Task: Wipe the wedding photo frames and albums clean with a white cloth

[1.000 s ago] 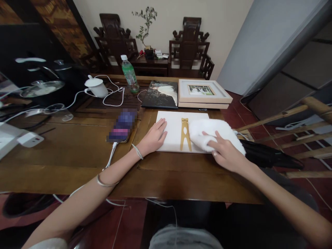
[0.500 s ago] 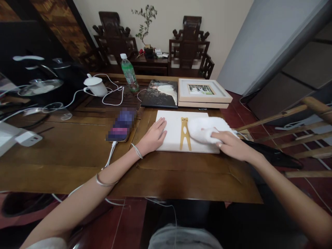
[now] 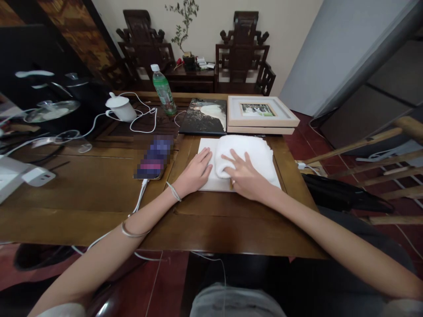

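Observation:
A white board (image 3: 210,186) lies flat on the wooden table. My left hand (image 3: 195,171) rests flat on its left edge, fingers stretched out. A folded white towel (image 3: 251,147) covers most of the board's middle and right. On top of the towel lies my right hand (image 3: 246,174), fingers spread and pressing down; its thumb sits by the folded left edge. The tan cat-shaped piece on the board is almost wholly hidden under towel and hand.
Behind the board lie a dark photo panel (image 3: 205,116) and stacked pale frames (image 3: 264,113). A green-labelled bottle (image 3: 164,90), a white lidded cup (image 3: 121,108) and a phone (image 3: 153,158) with cables stand or lie to the left. A wooden chair (image 3: 373,152) is at right.
My right hand has moved left with the towel, laying it over the cat-shaped piece, and its fingers are now spread on top. My left hand has stayed in place.

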